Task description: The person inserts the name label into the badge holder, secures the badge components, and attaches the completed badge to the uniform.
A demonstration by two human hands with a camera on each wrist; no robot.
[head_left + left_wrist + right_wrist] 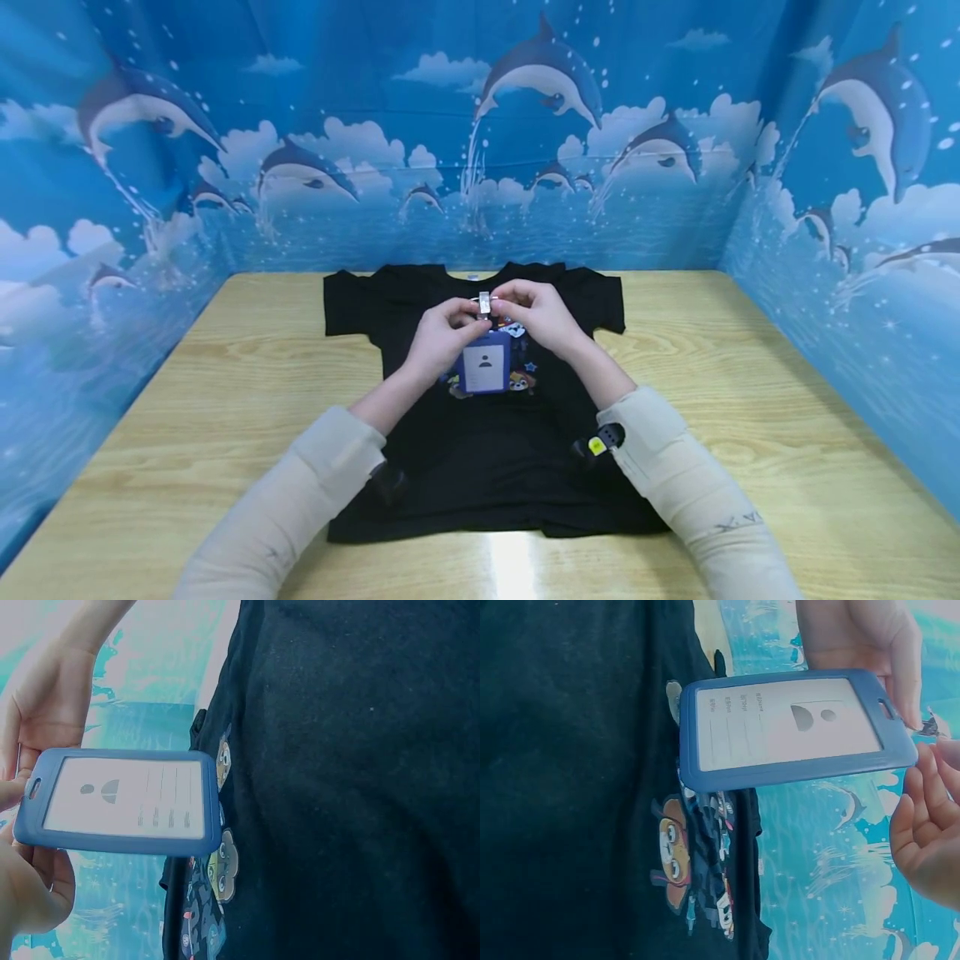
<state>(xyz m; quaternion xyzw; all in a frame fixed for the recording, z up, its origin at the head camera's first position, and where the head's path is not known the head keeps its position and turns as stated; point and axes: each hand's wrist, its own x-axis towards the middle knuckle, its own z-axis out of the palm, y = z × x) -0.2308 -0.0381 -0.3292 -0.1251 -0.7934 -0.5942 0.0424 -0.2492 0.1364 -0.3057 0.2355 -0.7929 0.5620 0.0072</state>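
A blue ID badge holder [485, 364] with a white card in it hangs below a shiny metal clip [484, 302]. My left hand [442, 337] pinches the clip from the left, its thumb low beside it. From the other side, my right hand [543, 317] holds the clip with thumb and fingertips. In the right wrist view the holder [787, 780] has its slotted end by the fingers, and the metal clip [932, 726] shows between both hands. Behind the holder lies a black T-shirt [487, 467] with a cartoon print, partly covered by the holder.
The T-shirt is spread on a light wooden table [262, 375], neckline at the far side. Curtains [480, 167] with dolphins and clouds stand at the back and both sides. A dark strap with a yellow tag [597, 446] is at my right cuff.
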